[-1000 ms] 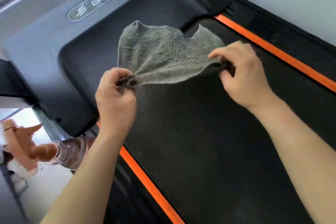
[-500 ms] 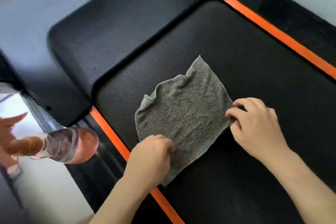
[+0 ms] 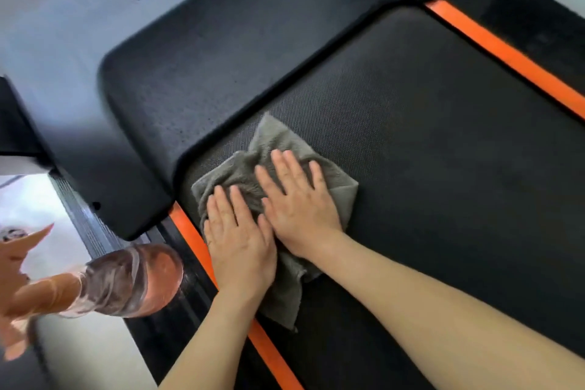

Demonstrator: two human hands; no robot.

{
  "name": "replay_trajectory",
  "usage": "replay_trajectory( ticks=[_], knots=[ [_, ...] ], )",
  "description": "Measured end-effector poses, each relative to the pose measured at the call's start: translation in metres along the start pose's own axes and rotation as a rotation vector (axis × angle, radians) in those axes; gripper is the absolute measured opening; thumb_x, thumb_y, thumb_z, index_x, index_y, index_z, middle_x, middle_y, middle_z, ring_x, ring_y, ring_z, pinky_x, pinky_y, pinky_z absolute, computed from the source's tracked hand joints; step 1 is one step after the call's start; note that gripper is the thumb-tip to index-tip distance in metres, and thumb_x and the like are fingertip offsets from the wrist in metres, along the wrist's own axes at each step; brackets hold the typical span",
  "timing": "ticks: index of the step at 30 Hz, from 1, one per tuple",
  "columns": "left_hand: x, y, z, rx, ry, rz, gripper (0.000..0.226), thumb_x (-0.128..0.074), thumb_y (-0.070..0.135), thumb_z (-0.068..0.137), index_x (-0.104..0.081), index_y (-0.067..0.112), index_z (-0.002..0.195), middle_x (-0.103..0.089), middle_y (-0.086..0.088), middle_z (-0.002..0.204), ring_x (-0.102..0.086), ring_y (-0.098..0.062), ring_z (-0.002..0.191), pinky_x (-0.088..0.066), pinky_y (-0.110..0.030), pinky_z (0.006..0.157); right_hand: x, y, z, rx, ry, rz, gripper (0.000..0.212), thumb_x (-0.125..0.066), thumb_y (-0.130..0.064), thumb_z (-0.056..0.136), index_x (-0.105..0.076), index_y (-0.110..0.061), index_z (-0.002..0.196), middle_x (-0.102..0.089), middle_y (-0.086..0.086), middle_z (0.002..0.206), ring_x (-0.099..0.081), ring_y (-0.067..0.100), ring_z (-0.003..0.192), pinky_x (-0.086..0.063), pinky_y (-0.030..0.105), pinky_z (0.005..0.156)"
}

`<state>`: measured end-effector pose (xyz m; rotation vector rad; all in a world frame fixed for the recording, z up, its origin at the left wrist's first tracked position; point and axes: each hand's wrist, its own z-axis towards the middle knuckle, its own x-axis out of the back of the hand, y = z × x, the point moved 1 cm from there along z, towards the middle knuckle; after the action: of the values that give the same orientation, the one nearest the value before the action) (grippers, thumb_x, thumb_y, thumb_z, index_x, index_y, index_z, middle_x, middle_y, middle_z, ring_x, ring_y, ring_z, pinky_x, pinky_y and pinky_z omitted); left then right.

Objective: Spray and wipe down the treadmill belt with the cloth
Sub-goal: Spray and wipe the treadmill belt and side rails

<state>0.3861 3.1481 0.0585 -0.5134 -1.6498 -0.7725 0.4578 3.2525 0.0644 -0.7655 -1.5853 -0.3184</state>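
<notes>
Grey cloth (image 3: 278,161) lying bunched on the treadmill belt (image 3: 427,152) near its front left corner, left hand (image 3: 239,231) and right hand (image 3: 300,199) pressing flat on it, grip wide, fingers spread, spray bottle (image 3: 126,282) sitting beside the orange stripe (image 3: 190,231).

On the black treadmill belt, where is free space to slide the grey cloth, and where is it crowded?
Free: the wide black treadmill belt right of the grey terry cloth, up to the right orange side stripe. Crowded: the belt's front-left corner, where left hand and right hand press the cloth flat beside the left orange stripe and the black motor cover.
</notes>
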Motion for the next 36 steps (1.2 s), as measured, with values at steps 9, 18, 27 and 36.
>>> replay_trajectory(
  ticks=[9, 18, 27, 36],
  knots=[
    [-0.008, 0.056, 0.058, -0.1, 0.022, 0.02, 0.072, -0.028, 0.042, 0.093, -0.033, -0.001, 0.15, -0.029, -0.026, 0.156, -0.029, -0.041, 0.145, -0.027, -0.058, 0.114, 0.029, 0.08, 0.053, -0.078, 0.12, -0.016, 0.069, -0.019, -0.049, 0.094, -0.039, -0.016, 0.152, -0.034, 0.008, 0.16, -0.029, 0.025, 0.148, -0.022, 0.049, 0.117],
    [-0.007, 0.051, 0.072, -0.116, 0.103, 0.013, 0.062, -0.031, 0.037, 0.098, -0.041, 0.003, 0.148, -0.041, -0.015, 0.154, -0.04, -0.03, 0.142, -0.032, -0.048, 0.114, 0.029, 0.044, 0.081, -0.183, 0.166, 0.084, 0.058, -0.02, -0.033, 0.103, -0.024, -0.011, 0.156, -0.019, 0.007, 0.165, -0.015, 0.022, 0.153, -0.012, 0.047, 0.122],
    [0.019, -0.007, 0.062, 0.016, 0.255, -0.26, 0.066, -0.05, 0.022, 0.093, -0.029, -0.002, 0.151, -0.031, -0.022, 0.156, -0.027, -0.035, 0.146, -0.016, -0.04, 0.121, 0.04, -0.062, 0.114, 0.17, 0.584, 0.843, 0.023, -0.056, -0.008, 0.095, -0.073, -0.004, 0.108, -0.074, 0.007, 0.109, -0.067, 0.022, 0.103, -0.048, 0.028, 0.096],
    [0.047, -0.013, 0.038, 0.281, 0.342, -0.383, 0.056, -0.04, 0.008, 0.068, -0.056, 0.0, 0.122, -0.058, -0.016, 0.121, -0.05, -0.03, 0.104, -0.048, -0.044, 0.092, 0.031, -0.082, 0.133, 0.398, 0.307, 0.182, 0.059, -0.037, -0.032, 0.094, -0.039, -0.018, 0.151, -0.032, 0.005, 0.16, -0.027, 0.022, 0.149, -0.029, 0.054, 0.114]
  ],
)
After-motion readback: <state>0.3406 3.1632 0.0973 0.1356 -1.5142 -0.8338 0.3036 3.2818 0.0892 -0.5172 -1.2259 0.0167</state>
